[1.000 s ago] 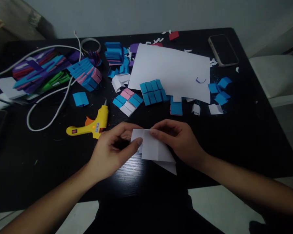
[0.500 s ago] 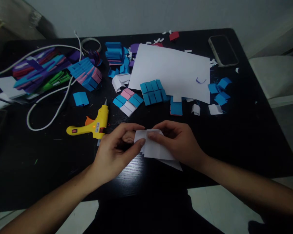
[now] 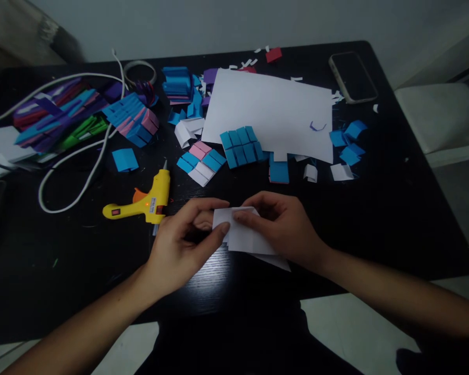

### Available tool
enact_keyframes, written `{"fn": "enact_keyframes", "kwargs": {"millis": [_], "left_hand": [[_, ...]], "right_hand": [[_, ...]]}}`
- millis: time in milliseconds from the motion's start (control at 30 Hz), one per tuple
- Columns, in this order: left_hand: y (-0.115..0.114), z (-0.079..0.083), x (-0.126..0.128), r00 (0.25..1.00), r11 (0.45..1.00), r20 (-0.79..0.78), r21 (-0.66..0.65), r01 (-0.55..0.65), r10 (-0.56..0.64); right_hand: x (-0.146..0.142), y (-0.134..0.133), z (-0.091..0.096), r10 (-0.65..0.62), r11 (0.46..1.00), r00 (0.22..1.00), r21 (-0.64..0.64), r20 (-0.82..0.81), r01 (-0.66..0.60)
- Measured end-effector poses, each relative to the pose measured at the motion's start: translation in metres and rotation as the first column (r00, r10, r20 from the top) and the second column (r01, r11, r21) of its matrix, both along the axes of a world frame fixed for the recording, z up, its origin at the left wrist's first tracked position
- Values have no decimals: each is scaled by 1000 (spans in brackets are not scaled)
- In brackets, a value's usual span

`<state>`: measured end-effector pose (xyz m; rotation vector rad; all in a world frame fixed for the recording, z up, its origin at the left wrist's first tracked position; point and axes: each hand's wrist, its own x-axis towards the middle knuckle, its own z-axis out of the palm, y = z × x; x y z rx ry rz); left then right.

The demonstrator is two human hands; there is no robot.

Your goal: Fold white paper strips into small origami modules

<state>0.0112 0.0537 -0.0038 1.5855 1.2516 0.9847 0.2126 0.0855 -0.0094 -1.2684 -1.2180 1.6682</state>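
Note:
Both hands hold folded white paper [image 3: 241, 237] above the front of the black table. My left hand [image 3: 183, 239] pinches its left edge between thumb and fingers. With the thumb on top, my right hand [image 3: 285, 226] grips the paper's upper right part; a loose layer hangs below toward the right. The fingertips behind the paper are hidden. Left of my left hand lies a yellow glue gun [image 3: 150, 200] with a small orange light lit. Beyond the hands sit a blue folded-paper block [image 3: 241, 147] and a pink, blue and white paper block [image 3: 201, 162].
A large white sheet [image 3: 273, 99] lies at the table's back middle, with paper scraps around it. A white cable [image 3: 91, 190] loops on the left beside bundled coloured paper strips [image 3: 58, 112]. A phone [image 3: 353, 77] rests at the back right, near blue paper pieces [image 3: 349, 143].
The view has shifted slightly, so the table items appear a little further left. Both hands keep nearly the same grip on the white paper.

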Motion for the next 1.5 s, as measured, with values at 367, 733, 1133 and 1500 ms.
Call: {"fn": "enact_keyframes", "kwargs": {"millis": [367, 733, 1133, 1500], "left_hand": [[0, -1, 5, 999, 999, 5, 4, -43, 43], [-1, -2, 2, 1000, 999, -21, 44, -22, 23], [-4, -4, 2, 998, 998, -56, 55, -17, 20], [1, -2, 0, 994, 994, -28, 32, -100, 101]], "right_hand": [[-2, -1, 2, 16, 999, 1000, 45, 11, -17], [-1, -1, 2, 53, 990, 999, 128, -5, -52], [0, -1, 3, 76, 983, 997, 167, 29, -80], [4, 5, 9, 65, 990, 997, 126, 39, -69]]}}
